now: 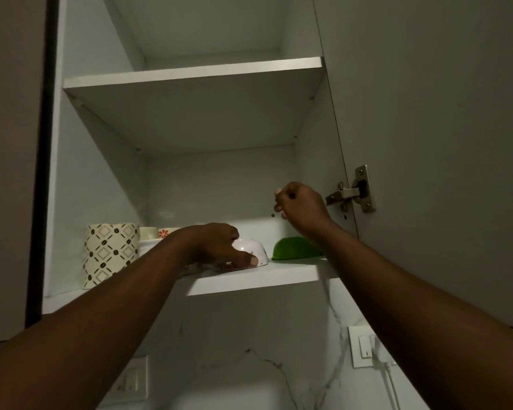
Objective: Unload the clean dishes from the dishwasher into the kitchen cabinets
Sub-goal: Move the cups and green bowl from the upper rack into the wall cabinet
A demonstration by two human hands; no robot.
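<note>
left hand (216, 247) grips an upturned white bowl (253, 253) on the lowest cabinet shelf (258, 279), its fingers partly hidden. right hand (298, 207) hovers above, curled and holding nothing. its forearm cuts off a green bowl (292, 248). a patterned mug (111, 253) stands far left.

Left hand (214, 244) hides white bowl (256, 251) rim; right forearm covers green bowl (290, 248) edge.

We have a single head-worn view, tilted upward into an open wall cabinet (190, 179) from just below its bottom shelf (258, 281), close enough that both forearms fill the lower frame (the wide lens bends the open door (442, 113) at right).
</note>
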